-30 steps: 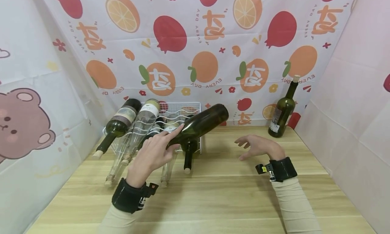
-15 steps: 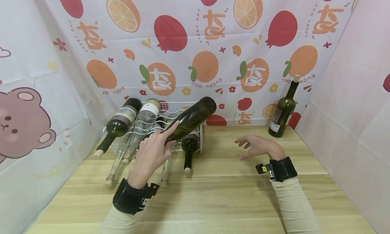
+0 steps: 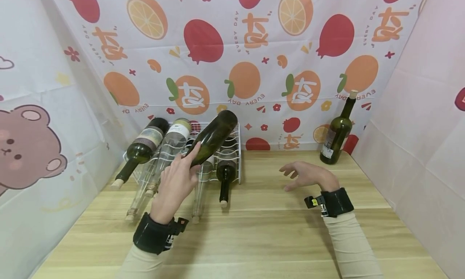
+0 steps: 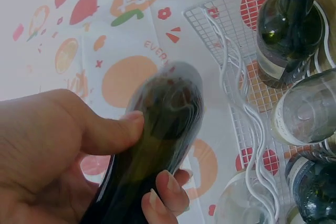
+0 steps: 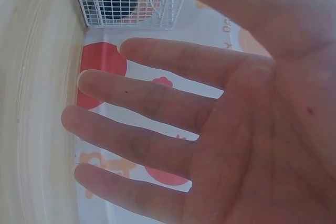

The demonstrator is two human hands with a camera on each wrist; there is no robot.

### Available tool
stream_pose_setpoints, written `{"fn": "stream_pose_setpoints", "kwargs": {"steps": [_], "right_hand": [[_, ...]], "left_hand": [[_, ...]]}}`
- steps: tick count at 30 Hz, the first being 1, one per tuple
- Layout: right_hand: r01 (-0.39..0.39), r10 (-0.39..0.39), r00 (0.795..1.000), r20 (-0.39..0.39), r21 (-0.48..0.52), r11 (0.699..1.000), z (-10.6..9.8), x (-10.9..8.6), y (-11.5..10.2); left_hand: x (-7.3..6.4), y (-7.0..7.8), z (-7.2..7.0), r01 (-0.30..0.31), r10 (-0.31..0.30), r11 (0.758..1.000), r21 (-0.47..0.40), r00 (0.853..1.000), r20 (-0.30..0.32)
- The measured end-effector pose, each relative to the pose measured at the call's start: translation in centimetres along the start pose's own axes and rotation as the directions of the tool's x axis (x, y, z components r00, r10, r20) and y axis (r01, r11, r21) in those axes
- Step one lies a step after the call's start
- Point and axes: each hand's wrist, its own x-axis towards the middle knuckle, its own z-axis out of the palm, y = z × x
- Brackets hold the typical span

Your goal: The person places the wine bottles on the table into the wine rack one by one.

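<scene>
Left hand has its fingers curled round the green bottle, tilted, seemingly over the wire rack. Right hand holds nothing, fingers loosely spread. I'd grip firmly and clear the neighbouring bottle.

Through the head camera I look into a makeshift, tent-like booth: a fruit-print cloth hangs behind a wood-grain tabletop, and a bear-print sheet and a pale pinkish sheet wall in its sides. I can't tell what building surrounds it.
</scene>
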Motion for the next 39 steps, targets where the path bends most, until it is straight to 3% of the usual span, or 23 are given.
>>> {"fn": "stream_pose_setpoints", "kwargs": {"steps": [14,25,34,39], "right_hand": [[0.004,-0.004,1.0,-0.003,-0.005,1.0,0.0,0.1,-0.1],[0.011,-0.011,1.0,-0.002,-0.002,1.0,0.1,0.0,0.0],[0.014,-0.014,1.0,0.004,0.0,1.0,0.0,-0.1,-0.1],[0.007,-0.007,1.0,0.001,-0.002,1.0,0.2,0.0,-0.1]], "left_hand": [[0.2,-0.7,0.9,0.067,-0.066,0.998,-0.014,0.994,0.087],[0.3,-1.2,2.0,0.054,-0.049,0.997,-0.049,0.994,0.101],[0.5,-1.1,1.7,0.045,-0.034,0.996,-0.075,0.99,0.137],[0.8,-1.1,1.4,0.068,-0.051,0.994,-0.081,0.979,0.2]]}}
